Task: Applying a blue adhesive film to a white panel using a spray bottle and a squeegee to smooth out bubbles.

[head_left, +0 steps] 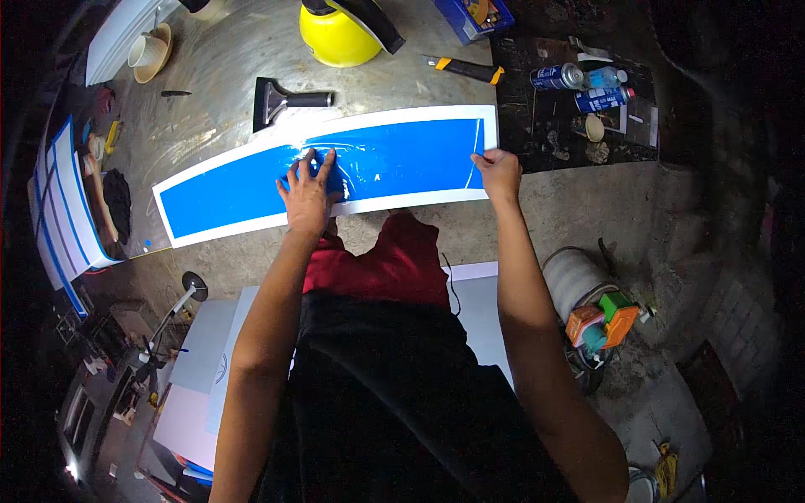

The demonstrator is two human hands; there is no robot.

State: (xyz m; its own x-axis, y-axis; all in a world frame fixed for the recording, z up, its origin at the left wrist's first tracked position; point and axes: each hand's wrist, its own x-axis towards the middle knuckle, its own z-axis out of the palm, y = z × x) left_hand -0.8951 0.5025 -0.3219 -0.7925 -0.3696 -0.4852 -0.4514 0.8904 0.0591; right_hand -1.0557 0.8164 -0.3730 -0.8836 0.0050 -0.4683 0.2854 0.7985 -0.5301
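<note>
A long, slightly curved white panel lies across the metal table in front of me, bearing a glossy blue sheet. My left hand rests on the blue sheet left of its middle, fingers spread, where the surface shines and looks wrinkled. At the panel's right end, my right hand has thumb and fingers closed at the blue sheet's edge, beside a thin pale line running down the blue. Just beyond the panel lies a black squeegee with a thick handle.
Farther back are a yellow pump sprayer, an orange-and-black utility knife and a blue box. Spray cans stand at the right. A cup sits on a saucer at the far left, near blue-striped white panels.
</note>
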